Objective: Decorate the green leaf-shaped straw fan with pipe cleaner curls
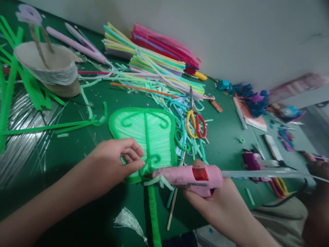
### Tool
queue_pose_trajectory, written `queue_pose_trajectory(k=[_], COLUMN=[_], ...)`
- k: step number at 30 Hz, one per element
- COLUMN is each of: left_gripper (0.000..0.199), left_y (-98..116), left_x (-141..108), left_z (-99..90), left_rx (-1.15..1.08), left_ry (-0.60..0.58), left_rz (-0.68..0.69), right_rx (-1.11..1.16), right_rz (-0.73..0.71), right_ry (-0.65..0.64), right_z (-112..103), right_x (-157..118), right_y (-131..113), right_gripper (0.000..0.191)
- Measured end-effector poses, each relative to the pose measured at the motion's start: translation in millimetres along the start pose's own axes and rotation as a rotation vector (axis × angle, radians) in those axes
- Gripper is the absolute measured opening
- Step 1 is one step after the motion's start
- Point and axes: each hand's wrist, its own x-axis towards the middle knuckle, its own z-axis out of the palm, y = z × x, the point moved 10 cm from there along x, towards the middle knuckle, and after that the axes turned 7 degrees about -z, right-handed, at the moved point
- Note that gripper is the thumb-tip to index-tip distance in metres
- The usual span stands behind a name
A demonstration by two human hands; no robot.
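A fan-shaped piece (pixel 160 139) of light green pipe cleaners, with a darker green rim and curls, lies in front of me. Its green wrapped handle (pixel 153 216) points toward me. My left hand (pixel 118 161) is over its lower left part, thumb and fingers closed at a small green pipe cleaner curl (pixel 155 158); the exact contact is partly hidden. In my right hand (pixel 218 202) is a pink glue gun (pixel 180 175), its nozzle at the base of that curl. A clear glue stick (pixel 246 174) sticks out of its back. A silvery tassel (pixel 130 219) lies beside the handle.
Scissors (pixel 195 120) lie right of the fan among pipe cleaner scraps. Pipe cleaner bundles (pixel 164 44) rest by the wall. At left are a cup-like holder (pixel 61 82) and a pink hair straightener (pixel 77 44). Another person's hand (pixel 318 168) is at far right.
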Motion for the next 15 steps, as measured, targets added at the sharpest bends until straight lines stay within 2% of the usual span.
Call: queue_pose_trajectory(k=[15], left_gripper=[0.020], left_y=[-1.0], left_x=[0.7], left_z=[-0.2], left_rx=[0.017], left_ry=[-0.007], left_rz=[0.026], right_rx=[0.008], right_rz=[0.027], right_ry=[0.017], right_z=[-4.8], right_x=[-6.4], right_y=[7.0], right_gripper=[0.018])
